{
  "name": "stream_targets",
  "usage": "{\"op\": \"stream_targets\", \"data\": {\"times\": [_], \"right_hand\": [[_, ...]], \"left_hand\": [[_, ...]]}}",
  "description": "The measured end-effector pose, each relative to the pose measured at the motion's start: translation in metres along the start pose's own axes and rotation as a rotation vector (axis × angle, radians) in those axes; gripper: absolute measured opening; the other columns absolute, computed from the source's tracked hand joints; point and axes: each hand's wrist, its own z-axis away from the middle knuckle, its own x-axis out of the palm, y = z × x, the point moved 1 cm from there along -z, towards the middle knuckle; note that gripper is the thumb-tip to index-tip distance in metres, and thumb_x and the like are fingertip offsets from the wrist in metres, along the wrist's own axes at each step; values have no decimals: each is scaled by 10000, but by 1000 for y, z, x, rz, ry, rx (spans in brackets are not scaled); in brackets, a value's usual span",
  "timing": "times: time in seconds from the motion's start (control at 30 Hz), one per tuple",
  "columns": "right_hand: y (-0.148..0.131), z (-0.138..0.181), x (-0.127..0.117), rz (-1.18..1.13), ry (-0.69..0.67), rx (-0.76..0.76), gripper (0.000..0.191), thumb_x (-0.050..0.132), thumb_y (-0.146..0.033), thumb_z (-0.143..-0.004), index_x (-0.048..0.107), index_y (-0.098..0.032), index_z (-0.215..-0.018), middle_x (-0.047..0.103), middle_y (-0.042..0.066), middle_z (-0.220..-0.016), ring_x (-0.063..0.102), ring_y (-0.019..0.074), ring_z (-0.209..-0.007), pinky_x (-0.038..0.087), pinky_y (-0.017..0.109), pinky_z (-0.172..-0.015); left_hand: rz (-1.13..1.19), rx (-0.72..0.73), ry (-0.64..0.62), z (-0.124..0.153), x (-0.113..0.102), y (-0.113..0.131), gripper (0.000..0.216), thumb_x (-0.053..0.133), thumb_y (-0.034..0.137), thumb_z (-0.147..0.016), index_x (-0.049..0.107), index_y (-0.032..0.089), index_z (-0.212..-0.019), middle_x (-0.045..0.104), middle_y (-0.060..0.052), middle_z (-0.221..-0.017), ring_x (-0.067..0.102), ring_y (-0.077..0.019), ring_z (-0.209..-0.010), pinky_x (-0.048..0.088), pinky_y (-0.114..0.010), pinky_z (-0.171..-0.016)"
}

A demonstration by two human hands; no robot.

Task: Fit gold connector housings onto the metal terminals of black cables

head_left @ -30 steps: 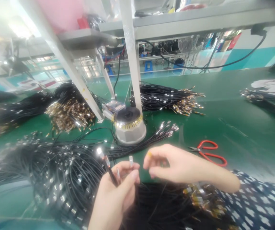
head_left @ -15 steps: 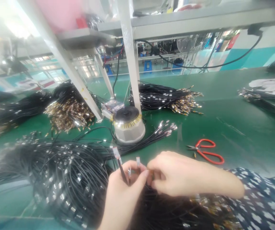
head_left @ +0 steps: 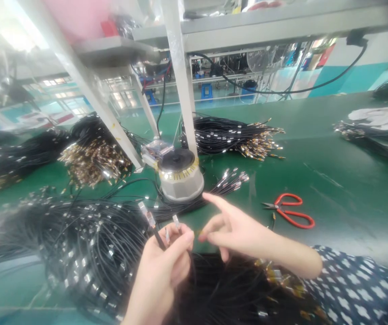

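Cables in hand: a few black cables with metal ends are gathered in the left hand [head_left: 162, 266]; a thicker one ends in a plug [head_left: 146, 215] pointing up and to the left, and two smaller metal tips [head_left: 175, 220] rise above the fingers
How far along: I judge this handful to be partway through handling, since its ends are separated and stand clear of the fingers; from my end I cannot tell whether any one cable is finished
Sorted bundles: a small bundle [head_left: 230, 181] lies in front of the round stand [head_left: 182, 186], ends fanned to the right; a thicker bundle [head_left: 219, 135] lies behind it; I cannot tell whether these are done or waiting
Loose cables: a large tangle [head_left: 82, 239] spreads over the left of the bench [head_left: 319, 149], and a dark heap [head_left: 228, 289] lies below the hands, so I judge there is plenty left
Left hand: thumb and fingers pinch together around the cables
Right hand [head_left: 236, 228]: just beside the left, index finger stretched out, the others loosely curled near the thumb; I see a yellow speck at the fingertips but cannot tell whether anything is held
Scissors [head_left: 279, 207]: on the bench beyond the right hand, blades parted, no hand on them
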Motion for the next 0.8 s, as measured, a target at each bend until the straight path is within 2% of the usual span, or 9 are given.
{"op": "stream_targets", "data": {"times": [0.1, 0.17, 0.23, 0.3, 0.43, 0.6, 0.7, 0.8], "right_hand": [[-3, 1, 0, 37, 110, -160, 689, 734, -175, -686, 439, -217, -1308, 700, 59, -1038, 670, 158, -824, 456, 251, -644], [-5, 2, 3, 38, 170, -221, 570, 782, -204, -662, 515, -212, -1166, 712, 50, -1018, 657, 182, -925, 442, 266, -688], [-6, 1, 6, 0, 242, -229, 426, 767, -214, -693, 536, -203, -1051, 730, 24, -890, 657, 160, -811, 430, 272, -666], [-5, -1, 6, -34, 305, -229, 331, 758, -222, -710, 538, -195, -956, 712, -6, -756, 620, 132, -679, 418, 265, -627], [-2, -6, 0, -139, 345, -222, 329, 802, -243, -673, 541, -183, -863, 650, -39, -699, 586, 106, -657, 419, 247, -633], [0, -7, 1, -292, 203, -199, 344, 827, -232, -651, 548, -179, -845, 665, -31, -727, 599, 99, -679, 442, 249, -679], [-1, -7, 4, -327, 187, -207, 397, 863, -226, -598, 546, -179, -832, 675, -29, -713, 601, 104, -658, 449, 251, -664], [0, -8, 6, -320, 176, -213, 378, 857, -243, -615, 548, -179, -824, 672, -25, -712, 599, 105, -646, 459, 258, -662]], "left_hand": [[13, -26, -25, -1, -2, 1, 309, 836, 343, -658, 598, 146, -651, 440, 92, -482, 192, 31, -313, 145, -114, -304], [16, -30, -21, -1, 0, 0, 307, 837, 339, -658, 597, 147, -651, 422, 99, -466, 190, 29, -311, 147, -115, -305], [18, -27, -12, 0, 2, -1, 296, 840, 319, -654, 600, 144, -661, 460, 85, -481, 201, 29, -311, 149, -116, -306], [27, -5, -12, 2, 3, -3, 252, 821, 299, -679, 634, 150, -758, 539, 53, -541, 235, 22, -319, 169, -119, -310], [22, 85, -22, 9, 6, -6, 297, 726, 291, -783, 622, 192, -1043, 618, 22, -609, 314, -9, -325, 233, -131, -321], [-125, 231, 78, 17, 14, -5, 257, 708, 228, -785, 633, 162, -1022, 649, 12, -614, 411, -24, -300, 262, -126, -309], [-174, 266, 129, 20, 19, -5, 229, 711, 205, -771, 657, 150, -986, 652, 14, -595, 425, -28, -290, 258, -126, -298], [-188, 269, 145, 21, 20, -4, 219, 715, 198, -760, 676, 150, -970, 654, 13, -588, 426, -32, -285, 268, -130, -290]]}}
